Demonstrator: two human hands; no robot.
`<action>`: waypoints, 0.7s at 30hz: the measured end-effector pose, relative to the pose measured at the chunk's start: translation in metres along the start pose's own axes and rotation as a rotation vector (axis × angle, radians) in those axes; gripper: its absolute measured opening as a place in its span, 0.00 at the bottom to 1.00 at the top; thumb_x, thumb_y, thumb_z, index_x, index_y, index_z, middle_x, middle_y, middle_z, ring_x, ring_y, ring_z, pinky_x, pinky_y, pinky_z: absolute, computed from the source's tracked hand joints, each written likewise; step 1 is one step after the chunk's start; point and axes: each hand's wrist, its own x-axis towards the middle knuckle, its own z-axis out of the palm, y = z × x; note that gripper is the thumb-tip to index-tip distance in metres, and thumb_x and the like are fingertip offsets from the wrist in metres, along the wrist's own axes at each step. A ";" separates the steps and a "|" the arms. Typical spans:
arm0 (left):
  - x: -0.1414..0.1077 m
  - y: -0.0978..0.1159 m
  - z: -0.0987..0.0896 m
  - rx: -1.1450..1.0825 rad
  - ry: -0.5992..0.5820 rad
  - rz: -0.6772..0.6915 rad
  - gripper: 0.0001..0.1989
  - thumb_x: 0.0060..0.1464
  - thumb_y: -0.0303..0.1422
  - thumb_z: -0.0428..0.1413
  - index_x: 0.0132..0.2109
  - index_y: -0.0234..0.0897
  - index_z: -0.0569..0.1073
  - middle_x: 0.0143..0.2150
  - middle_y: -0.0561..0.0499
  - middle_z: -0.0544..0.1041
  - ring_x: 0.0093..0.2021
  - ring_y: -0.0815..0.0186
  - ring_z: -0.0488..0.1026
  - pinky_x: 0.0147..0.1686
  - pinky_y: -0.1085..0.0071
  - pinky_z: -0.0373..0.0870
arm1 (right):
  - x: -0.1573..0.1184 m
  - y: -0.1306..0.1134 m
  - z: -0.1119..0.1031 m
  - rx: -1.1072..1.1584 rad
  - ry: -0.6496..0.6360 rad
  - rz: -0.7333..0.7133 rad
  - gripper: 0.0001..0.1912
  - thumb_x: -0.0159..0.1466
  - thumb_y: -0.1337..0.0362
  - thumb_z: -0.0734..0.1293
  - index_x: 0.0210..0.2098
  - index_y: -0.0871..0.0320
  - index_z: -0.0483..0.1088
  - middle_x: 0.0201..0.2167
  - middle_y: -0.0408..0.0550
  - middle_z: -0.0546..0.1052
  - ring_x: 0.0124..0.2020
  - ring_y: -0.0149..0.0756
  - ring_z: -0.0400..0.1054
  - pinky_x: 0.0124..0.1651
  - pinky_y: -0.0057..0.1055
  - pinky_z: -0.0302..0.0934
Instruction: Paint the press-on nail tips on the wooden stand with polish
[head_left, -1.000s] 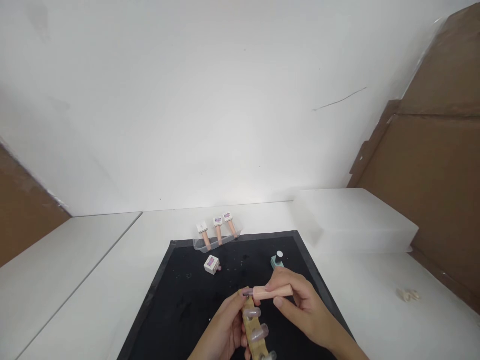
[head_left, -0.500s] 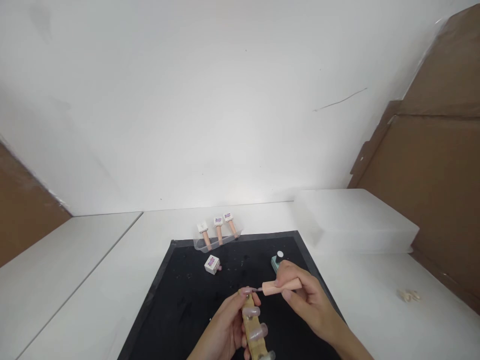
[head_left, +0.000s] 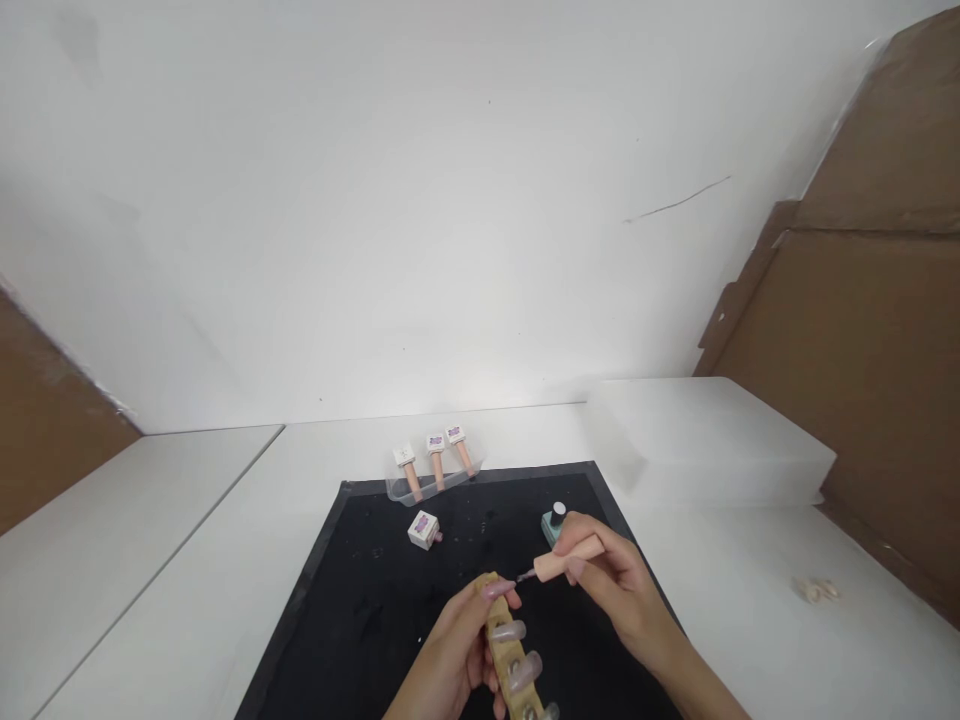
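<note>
My left hand (head_left: 463, 640) grips a wooden nail display stand (head_left: 501, 655), a strip carrying several glossy, pale mauve false nails (head_left: 525, 671). Its thumb lies by the topmost false nail (head_left: 499, 590), which points right. Between the thumb and fingers of my right hand (head_left: 611, 590) is a nail polish brush with a peach handle (head_left: 568, 559). The bristle tip is just right of that top nail; whether they touch I cannot tell. An uncapped white square polish bottle (head_left: 424, 530) lies tipped over on the black mat, left of my hands.
A clear tray (head_left: 435, 487) at the mat's back edge holds three white bottles with peach caps (head_left: 436, 460). Behind my right hand stands a teal bottle with a black cap (head_left: 554, 522). A white block (head_left: 712, 440) and small pale pieces (head_left: 816, 590) lie to the right on the table.
The brush has drawn back slightly right from the top nail, its handle tilting more steeply. My left hand has turned the display stand a little, so the top nail now slants upward.
</note>
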 end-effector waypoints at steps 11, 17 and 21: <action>-0.001 -0.015 -0.003 0.330 -0.078 0.261 0.24 0.52 0.54 0.50 0.37 0.35 0.70 0.22 0.58 0.62 0.20 0.73 0.60 0.20 0.76 0.63 | -0.003 0.006 0.002 0.340 -0.055 0.198 0.14 0.58 0.53 0.70 0.29 0.58 0.74 0.25 0.42 0.68 0.23 0.29 0.58 0.28 0.28 0.52; -0.001 -0.014 -0.001 0.365 -0.053 0.261 0.25 0.51 0.55 0.50 0.38 0.35 0.70 0.23 0.57 0.63 0.20 0.73 0.62 0.21 0.75 0.63 | -0.005 0.011 -0.001 0.287 -0.129 0.209 0.13 0.59 0.52 0.69 0.32 0.57 0.75 0.25 0.41 0.68 0.23 0.29 0.58 0.27 0.27 0.50; 0.000 -0.015 -0.003 0.354 -0.062 0.266 0.24 0.52 0.54 0.50 0.39 0.36 0.70 0.24 0.57 0.63 0.20 0.73 0.62 0.21 0.75 0.63 | -0.003 0.010 0.000 0.270 -0.109 0.212 0.12 0.60 0.53 0.68 0.31 0.57 0.74 0.23 0.41 0.68 0.23 0.29 0.58 0.27 0.28 0.51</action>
